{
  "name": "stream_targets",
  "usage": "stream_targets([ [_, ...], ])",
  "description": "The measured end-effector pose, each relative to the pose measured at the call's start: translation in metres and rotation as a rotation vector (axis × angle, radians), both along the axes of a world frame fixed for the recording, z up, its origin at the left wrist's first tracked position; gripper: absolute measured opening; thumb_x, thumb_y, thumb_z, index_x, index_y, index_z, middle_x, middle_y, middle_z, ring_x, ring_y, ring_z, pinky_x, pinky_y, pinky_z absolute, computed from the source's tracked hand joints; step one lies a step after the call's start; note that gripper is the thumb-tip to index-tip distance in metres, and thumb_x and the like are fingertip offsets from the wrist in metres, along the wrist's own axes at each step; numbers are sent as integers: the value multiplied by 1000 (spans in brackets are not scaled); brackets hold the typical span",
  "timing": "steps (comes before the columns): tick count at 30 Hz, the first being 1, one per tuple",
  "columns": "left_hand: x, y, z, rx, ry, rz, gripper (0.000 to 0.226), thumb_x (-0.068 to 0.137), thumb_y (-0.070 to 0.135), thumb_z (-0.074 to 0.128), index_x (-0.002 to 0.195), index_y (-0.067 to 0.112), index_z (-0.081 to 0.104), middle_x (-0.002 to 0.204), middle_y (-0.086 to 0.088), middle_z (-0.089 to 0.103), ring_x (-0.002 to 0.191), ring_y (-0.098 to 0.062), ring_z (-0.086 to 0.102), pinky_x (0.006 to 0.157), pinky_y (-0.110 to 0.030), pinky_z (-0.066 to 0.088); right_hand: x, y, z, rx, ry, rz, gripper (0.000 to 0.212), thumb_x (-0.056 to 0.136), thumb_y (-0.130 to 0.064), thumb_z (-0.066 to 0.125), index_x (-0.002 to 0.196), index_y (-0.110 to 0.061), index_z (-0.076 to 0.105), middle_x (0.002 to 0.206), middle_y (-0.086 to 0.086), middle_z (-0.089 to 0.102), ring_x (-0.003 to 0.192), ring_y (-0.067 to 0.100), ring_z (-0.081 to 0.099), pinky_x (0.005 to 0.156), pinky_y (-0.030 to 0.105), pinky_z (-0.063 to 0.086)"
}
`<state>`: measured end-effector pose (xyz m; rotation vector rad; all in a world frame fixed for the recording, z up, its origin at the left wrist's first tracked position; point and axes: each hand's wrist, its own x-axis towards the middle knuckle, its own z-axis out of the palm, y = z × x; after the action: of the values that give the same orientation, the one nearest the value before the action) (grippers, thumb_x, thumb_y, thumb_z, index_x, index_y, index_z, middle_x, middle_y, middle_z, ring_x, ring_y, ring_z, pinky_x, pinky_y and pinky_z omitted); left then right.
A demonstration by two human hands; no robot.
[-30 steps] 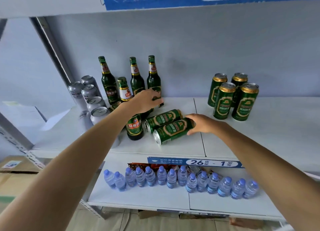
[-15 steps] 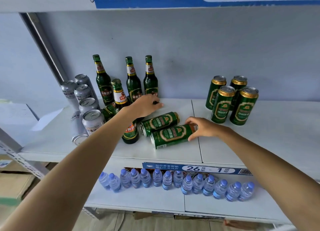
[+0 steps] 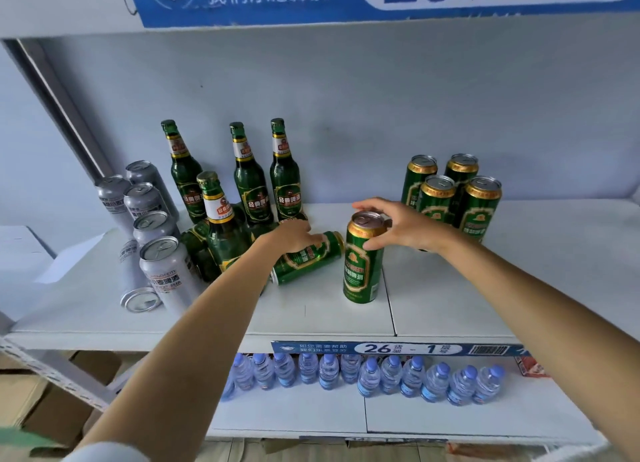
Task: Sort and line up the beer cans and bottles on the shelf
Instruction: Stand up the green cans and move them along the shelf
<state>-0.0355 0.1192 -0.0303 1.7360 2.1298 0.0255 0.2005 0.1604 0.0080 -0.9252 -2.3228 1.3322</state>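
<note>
The right hand (image 3: 401,227) has its grip around the upright green can (image 3: 363,259); the left hand (image 3: 294,236) rests, loosely curled, on a lying can (image 3: 308,259), which could roll and topple it.

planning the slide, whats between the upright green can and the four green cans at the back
Only the right hand gripping the upright can; toward the four cans the shelf is bare, head view.
</note>
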Motion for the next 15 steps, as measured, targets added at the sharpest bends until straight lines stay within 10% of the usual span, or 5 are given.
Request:
stream_targets([
  [15,-10,33,-23,15,-120,80,67,75,66,63,99,4,63,99,-12,69,86,-26,64,78,-34,50,2,-37,-72,-256,345,-192,72,71,4,76,128,-24,44,125,1,59,120,16,55,96,26,48],
])
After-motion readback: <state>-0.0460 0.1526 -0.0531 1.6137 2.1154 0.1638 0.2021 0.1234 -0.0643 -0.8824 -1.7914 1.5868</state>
